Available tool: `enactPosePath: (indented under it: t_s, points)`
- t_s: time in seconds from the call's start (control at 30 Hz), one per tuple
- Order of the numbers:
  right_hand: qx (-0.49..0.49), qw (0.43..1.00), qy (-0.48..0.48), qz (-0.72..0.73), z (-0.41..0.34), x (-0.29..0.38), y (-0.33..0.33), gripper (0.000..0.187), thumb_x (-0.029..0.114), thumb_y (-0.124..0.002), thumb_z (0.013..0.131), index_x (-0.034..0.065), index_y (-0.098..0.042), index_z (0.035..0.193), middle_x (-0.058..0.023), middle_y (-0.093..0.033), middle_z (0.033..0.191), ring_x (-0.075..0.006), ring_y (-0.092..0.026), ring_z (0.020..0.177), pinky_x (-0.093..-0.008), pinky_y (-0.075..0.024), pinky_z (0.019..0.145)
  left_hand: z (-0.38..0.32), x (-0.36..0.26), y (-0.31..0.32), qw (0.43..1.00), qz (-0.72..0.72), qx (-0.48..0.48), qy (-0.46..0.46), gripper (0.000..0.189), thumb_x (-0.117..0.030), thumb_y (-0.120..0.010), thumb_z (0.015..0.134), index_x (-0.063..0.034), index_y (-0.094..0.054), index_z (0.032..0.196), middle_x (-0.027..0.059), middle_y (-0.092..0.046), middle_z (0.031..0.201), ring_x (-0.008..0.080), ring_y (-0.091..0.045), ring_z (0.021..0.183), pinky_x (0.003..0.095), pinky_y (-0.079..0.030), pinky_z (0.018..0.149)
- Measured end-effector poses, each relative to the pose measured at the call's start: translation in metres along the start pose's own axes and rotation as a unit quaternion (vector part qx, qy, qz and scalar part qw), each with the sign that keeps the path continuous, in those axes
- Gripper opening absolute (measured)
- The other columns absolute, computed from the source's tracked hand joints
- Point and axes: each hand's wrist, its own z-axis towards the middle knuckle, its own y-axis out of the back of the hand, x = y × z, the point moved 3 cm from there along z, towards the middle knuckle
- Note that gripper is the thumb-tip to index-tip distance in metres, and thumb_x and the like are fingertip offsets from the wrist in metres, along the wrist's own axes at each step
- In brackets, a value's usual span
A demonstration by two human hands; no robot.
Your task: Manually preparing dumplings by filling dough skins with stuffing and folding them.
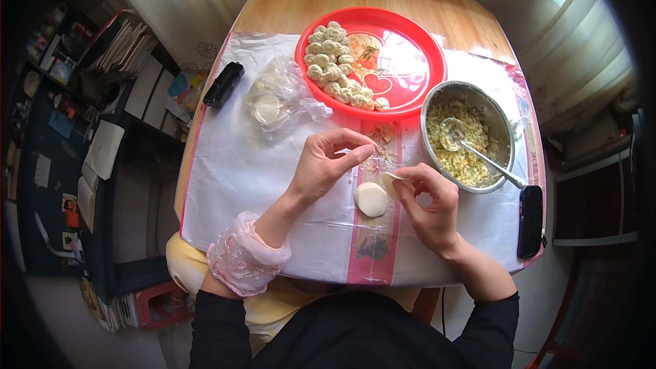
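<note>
My right hand (430,205) pinches a thin round dough wrapper (391,186) between thumb and fingers, its edge tilted up. Just left of it, a small stack of round wrappers (371,200) lies on the plastic table cover. Above and left of that stack hovers my left hand (328,164), thumb and fingertips drawn close together with nothing visible in them. A steel bowl (509,138) to the right holds chopped filling (474,164), with a metal spoon (487,156) resting in it. Beyond my hands, a round red tray (410,69) carries several pleated dumplings (330,56) along its left side.
A clear plastic bag (279,95) with more wrappers lies left of the tray, beside a black case-like object (224,84). At the right edge lies a black phone (530,221). Crumbs (384,146) dot the cover between tray and hands. Shelves (130,128) stand at left.
</note>
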Motion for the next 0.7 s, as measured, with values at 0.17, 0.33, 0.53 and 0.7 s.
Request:
enactPosePath:
  t_s: [0.17,0.33,0.53,0.7]
  points:
    - [0.001,1.0,0.001,0.002,0.0,0.0,0.0,0.015,-0.005,-0.067,0.082,0.0008,-0.067,0.096,-0.0066,-0.065,0.078,-0.0106,-0.058,0.06,-0.0235,-0.0455,0.052,0.001,0.003,0.0,0.999,-0.03,-0.017,-0.02,0.011,-0.002,-0.065,0.087,-0.0019,-0.069,0.098,0.0042,-0.07,0.092,0.0069,-0.062,0.083,0.0229,-0.05,0.072]
    - [0.005,1.0,0.006,0.001,0.001,0.001,0.001,0.014,-0.005,-0.067,0.082,0.0005,-0.067,0.096,-0.0069,-0.065,0.078,-0.0108,-0.059,0.061,-0.0235,-0.0458,0.053,0.003,0.009,0.008,0.994,-0.101,0.035,-0.027,0.006,-0.001,-0.062,0.087,-0.0032,-0.067,0.091,0.0027,-0.068,0.088,0.0054,-0.057,0.074,0.0219,-0.047,0.065]
    - [-0.013,1.0,-0.002,0.017,0.0,0.0,0.002,0.013,-0.004,-0.067,0.085,-0.0005,-0.067,0.098,-0.008,-0.067,0.08,-0.0115,-0.061,0.064,-0.0237,-0.0479,0.056,-0.001,0.004,-0.005,1.0,-0.006,0.003,-0.028,0.013,-0.012,-0.071,0.089,-0.0043,-0.068,0.099,0.0053,-0.072,0.088,0.0071,-0.066,0.078,0.0181,-0.049,0.062]
    - [-0.036,0.998,-0.038,0.042,-0.004,-0.005,0.001,0.014,-0.003,-0.067,0.086,-0.0008,-0.067,0.101,-0.0084,-0.068,0.084,-0.0115,-0.063,0.067,-0.0239,-0.0498,0.059,-0.005,0.0,-0.01,0.996,-0.056,0.065,0.04,0.016,-0.011,-0.067,0.091,-0.0039,-0.069,0.105,0.0074,-0.073,0.092,0.0082,-0.068,0.08,0.0183,-0.049,0.061]
